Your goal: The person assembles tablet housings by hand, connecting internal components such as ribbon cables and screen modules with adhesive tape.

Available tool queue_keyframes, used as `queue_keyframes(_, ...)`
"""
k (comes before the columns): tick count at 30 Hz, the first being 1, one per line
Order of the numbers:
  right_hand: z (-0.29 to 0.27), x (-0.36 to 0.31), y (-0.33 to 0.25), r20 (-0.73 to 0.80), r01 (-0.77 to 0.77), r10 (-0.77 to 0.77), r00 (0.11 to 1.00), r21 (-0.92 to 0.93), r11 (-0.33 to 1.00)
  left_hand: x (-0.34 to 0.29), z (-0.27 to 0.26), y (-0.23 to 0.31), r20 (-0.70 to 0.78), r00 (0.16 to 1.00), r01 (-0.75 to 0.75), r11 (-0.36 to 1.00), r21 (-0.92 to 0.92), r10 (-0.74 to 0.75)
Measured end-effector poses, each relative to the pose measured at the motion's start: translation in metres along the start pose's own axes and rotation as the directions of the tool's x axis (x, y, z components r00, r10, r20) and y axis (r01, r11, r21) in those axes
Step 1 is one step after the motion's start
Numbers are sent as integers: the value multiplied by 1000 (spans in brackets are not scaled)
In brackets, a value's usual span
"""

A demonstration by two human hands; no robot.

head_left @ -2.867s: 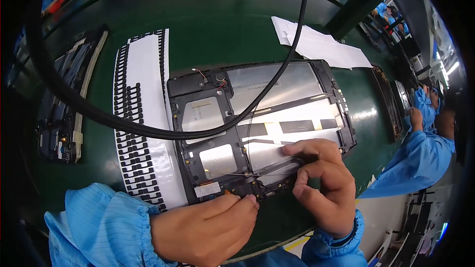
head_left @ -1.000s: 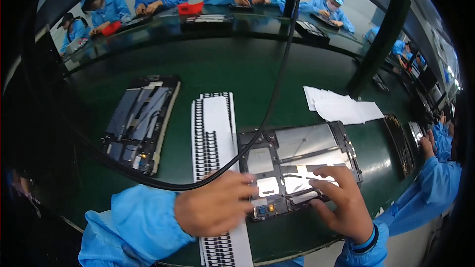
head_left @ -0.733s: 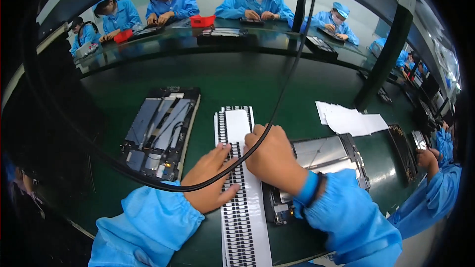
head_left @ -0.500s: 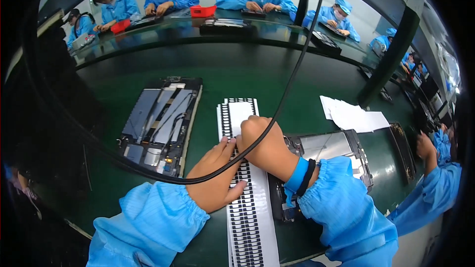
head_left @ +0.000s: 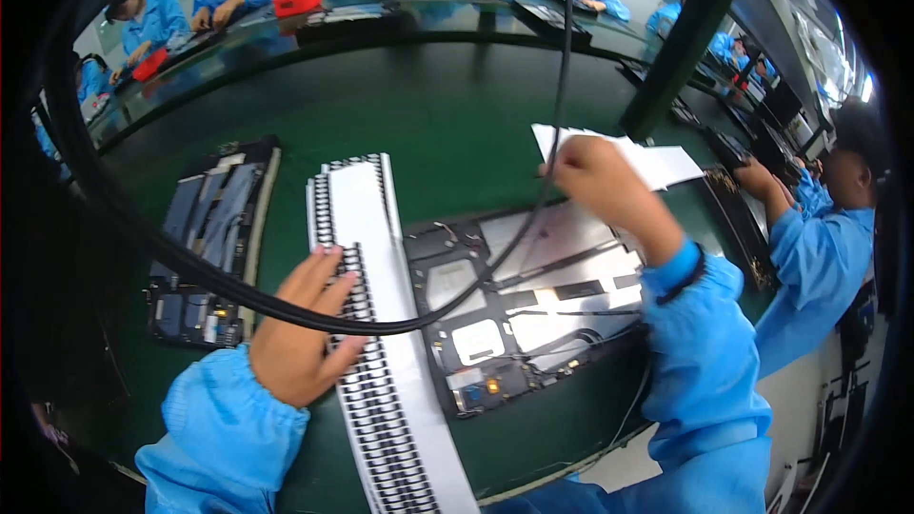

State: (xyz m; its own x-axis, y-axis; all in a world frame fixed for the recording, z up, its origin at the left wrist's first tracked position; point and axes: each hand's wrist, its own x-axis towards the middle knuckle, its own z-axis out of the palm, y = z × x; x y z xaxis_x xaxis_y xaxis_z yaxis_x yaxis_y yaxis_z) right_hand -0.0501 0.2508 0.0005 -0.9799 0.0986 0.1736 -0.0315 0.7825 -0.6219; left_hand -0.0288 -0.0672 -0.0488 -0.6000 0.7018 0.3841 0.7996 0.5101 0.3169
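Note:
My left hand [head_left: 303, 328] lies with fingers stretched out on a long white sheet [head_left: 383, 262] lined with rows of small black stickers [head_left: 388, 433], pressing it to the bench. My right hand [head_left: 602, 179] is closed in a pinch above the far edge of an opened tablet [head_left: 552, 290], close to some white papers [head_left: 666, 164]. Whatever its fingertips hold, if anything, is too small to make out. The tablet's inside shows metal plates, cables and a circuit board, just right of the sheet.
Another opened tablet [head_left: 211, 228] lies at the left. A black cable [head_left: 381, 327] hangs across the view in front of my hands. A dark post [head_left: 681, 48] rises at the far right. A co-worker [head_left: 819, 257] sits at the right, others across a glass-topped bench [head_left: 190, 95].
My right hand has left the sticker sheet and moved right, over the tablet toward the white papers. My left hand stays on the sheet. The whole view has shifted to the right.

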Motion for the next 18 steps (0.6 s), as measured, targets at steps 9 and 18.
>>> queue_keyframes(9, -84, -167, 53, -182, -203, 296, 938, 405, 892, 37, -17, 83, 339, 830, -423, 896, -136, 443)
queue_keyframes(18, -66, -158, 49, 24, 71, -85, 996, 356, 932, 111, 26, 129, 174, 605, -753, 630, -191, 777)
